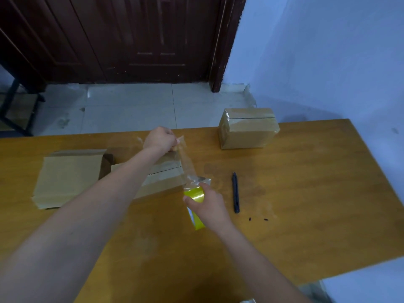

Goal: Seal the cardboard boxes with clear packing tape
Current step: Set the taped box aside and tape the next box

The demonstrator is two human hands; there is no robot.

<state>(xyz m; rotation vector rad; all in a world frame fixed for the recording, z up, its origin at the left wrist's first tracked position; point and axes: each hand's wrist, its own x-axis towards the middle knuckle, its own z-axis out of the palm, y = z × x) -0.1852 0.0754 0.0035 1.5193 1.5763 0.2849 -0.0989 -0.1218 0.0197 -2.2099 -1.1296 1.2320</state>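
Clear tape strip (185, 165) runs taut between my hands, its long axis crossing the near cardboard box (161, 178) from far edge to near. My left hand (160, 139) pinches its free end beyond the box; my right hand (207, 206) is curled around the yellow tape roll (195, 196) on the box's near side. I read no writing anywhere.

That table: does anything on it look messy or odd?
Two small dark specks lie on the table near the black pen-like tool; what they are is unclear. The far box wears wrinkled tape. Otherwise nothing stands out.
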